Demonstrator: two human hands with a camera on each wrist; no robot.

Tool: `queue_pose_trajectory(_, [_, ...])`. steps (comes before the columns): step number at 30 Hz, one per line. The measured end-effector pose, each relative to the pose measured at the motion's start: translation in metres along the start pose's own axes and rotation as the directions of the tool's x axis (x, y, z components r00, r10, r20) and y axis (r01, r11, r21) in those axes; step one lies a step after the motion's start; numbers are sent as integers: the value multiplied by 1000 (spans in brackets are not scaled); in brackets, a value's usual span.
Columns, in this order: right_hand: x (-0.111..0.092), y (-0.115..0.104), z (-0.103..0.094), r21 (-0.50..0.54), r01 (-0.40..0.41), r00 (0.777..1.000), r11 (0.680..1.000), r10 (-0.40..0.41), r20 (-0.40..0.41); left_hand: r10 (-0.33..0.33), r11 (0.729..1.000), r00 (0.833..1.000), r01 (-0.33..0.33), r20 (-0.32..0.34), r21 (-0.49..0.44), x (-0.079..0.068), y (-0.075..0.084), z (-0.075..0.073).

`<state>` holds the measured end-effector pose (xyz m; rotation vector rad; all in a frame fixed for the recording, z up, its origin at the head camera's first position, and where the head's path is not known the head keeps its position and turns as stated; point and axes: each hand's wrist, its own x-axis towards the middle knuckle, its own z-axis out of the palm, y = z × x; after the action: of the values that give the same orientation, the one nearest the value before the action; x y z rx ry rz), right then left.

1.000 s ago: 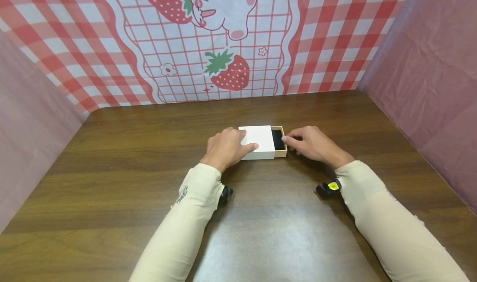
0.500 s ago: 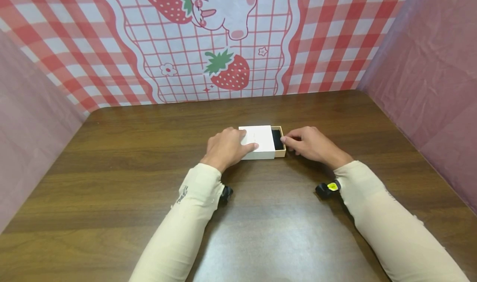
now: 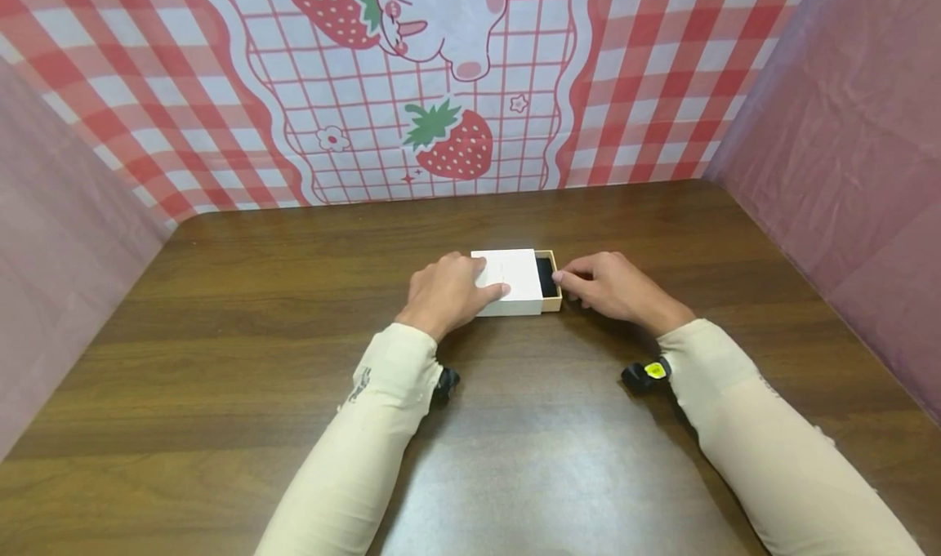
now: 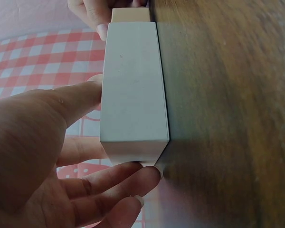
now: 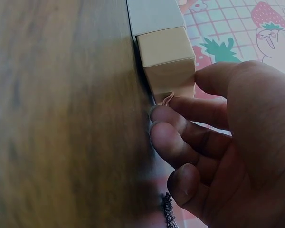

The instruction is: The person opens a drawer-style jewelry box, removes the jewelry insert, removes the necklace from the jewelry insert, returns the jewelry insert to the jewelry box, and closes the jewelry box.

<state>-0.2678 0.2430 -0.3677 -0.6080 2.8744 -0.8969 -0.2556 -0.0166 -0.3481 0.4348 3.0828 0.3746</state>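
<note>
A white cardboard sleeve (image 3: 515, 274) lies on the table, with a tan inner box tray (image 3: 551, 304) sticking out of its right end. Something black (image 3: 546, 277) fills the part of the tray that shows; its kind is unclear. My left hand (image 3: 444, 295) grips the sleeve's left end, thumb on top and fingers round the end, as the left wrist view shows. At the tray's outer end, my right hand (image 3: 617, 291) has its thumb at the top rim and curled fingers against the end wall, beside a small ribbon loop (image 5: 168, 99).
The brown wooden table (image 3: 515, 425) stretches around the box. A red-and-white strawberry cloth (image 3: 456, 74) hangs behind, and pink cloth walls (image 3: 831, 131) stand at both sides. Each wrist carries a black camera strap (image 3: 638, 376).
The tray has slid slightly left into the sleeve, and my right hand has moved left along with it. My left hand and the sleeve stay in place.
</note>
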Motion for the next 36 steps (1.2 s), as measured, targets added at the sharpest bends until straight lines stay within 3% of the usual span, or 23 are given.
queue_pose_trajectory(36, [1, -1, 3, -4, 9, 1000, 1000, -9, -1, 0, 1000, 1000, 0, 14, 11, 0, 1, 0])
